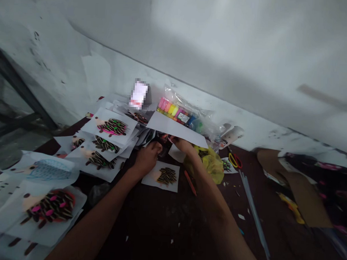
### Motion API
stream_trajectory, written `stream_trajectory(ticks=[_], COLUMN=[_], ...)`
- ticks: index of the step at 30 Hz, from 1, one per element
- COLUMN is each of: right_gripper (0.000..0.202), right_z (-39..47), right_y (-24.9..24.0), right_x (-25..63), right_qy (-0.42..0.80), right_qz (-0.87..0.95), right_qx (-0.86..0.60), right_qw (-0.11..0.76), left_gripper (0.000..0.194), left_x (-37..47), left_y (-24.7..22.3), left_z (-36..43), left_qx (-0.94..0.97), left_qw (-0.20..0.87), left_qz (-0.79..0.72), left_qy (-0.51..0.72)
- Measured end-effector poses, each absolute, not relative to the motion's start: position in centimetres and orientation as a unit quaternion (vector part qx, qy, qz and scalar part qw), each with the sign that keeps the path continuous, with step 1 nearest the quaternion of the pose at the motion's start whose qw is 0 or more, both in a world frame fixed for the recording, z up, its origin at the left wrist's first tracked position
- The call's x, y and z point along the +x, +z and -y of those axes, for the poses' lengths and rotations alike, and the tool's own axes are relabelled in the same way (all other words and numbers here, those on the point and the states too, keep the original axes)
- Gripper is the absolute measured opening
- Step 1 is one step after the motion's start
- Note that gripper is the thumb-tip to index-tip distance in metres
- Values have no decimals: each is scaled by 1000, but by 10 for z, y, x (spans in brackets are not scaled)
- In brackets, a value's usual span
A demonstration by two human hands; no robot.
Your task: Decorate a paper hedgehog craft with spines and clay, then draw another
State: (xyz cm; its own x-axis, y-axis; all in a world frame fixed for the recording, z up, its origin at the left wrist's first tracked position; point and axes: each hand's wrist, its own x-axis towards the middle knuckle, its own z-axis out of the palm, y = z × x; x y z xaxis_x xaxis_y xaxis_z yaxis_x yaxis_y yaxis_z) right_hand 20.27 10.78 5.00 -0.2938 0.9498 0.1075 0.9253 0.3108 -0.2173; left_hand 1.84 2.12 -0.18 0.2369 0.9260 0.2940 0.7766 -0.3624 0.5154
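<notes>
My left hand (150, 155) is closed, its fingers curled at the edge of a dark opening between the paper stack and a white sheet; what they grip is hidden. My right hand (182, 144) reaches in from the other side, partly under the tilted white sheet (177, 128). Its fingertips are pinched near a small pinkish thing too blurred to name. Just below the hands lies a paper card (161, 177) with a hedgehog whose spines look like striped seeds. An orange pencil or crayon (190, 183) lies beside my right forearm.
Hedgehog pictures (111, 126) are piled on the left. Colourful clay packs (174, 110) in clear plastic and a lit phone (138, 94) stand against the wall. To the right are a yellow bag (216, 167), scissors (235, 160), clear sticks (254, 214) and cardboard (299, 191).
</notes>
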Motion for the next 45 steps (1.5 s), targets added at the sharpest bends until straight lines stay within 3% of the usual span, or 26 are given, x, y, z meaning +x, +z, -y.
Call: stream_trajectory(ticks=[4, 7, 10, 13, 22, 25, 27, 29, 31, 37, 45], right_gripper=[23, 17, 19, 25, 24, 25, 40, 75, 85, 59, 56], right_z=[-101, -89, -73, -57, 0, 15, 16, 8, -7, -61, -84], right_y=[56, 56, 56, 57, 68, 78, 81, 76, 63, 41, 41], right_x=[195, 188, 185, 183, 200, 205, 201, 192, 181, 170, 172], right_qy=[198, 272, 272, 263, 224, 194, 87, 12, -10, -51, -39], right_qz=[794, 776, 805, 842, 852, 803, 804, 809, 807, 768, 774], right_qx=[-531, -469, -412, -375, -426, -495, -524, -552, -577, -634, -630], right_qw=[220, 324, 330, 286, 207, 270, 268, 201, 126, 70, 56], left_gripper=[32, 31, 47, 53, 29, 25, 25, 24, 24, 40, 36], left_x=[19, 20, 21, 21, 17, 17, 16, 16, 17, 21, 24], left_y=[3, 11, 16, 12, -3, -3, 0, 5, 10, 17, 25], left_z=[-23, -25, -26, -29, -38, -39, -38, -36, -34, -31, -25], left_qx=[713, 627, 516, 418, 347, 361, 381, 392, 396, 356, 384], left_qw=[189, 304, 463, 545, 491, 461, 449, 452, 476, 521, 470], left_qz=[-514, -479, -432, -408, -451, -473, -473, -461, -441, -405, -401], left_qy=[438, 533, 577, 601, 660, 658, 655, 655, 649, 661, 686])
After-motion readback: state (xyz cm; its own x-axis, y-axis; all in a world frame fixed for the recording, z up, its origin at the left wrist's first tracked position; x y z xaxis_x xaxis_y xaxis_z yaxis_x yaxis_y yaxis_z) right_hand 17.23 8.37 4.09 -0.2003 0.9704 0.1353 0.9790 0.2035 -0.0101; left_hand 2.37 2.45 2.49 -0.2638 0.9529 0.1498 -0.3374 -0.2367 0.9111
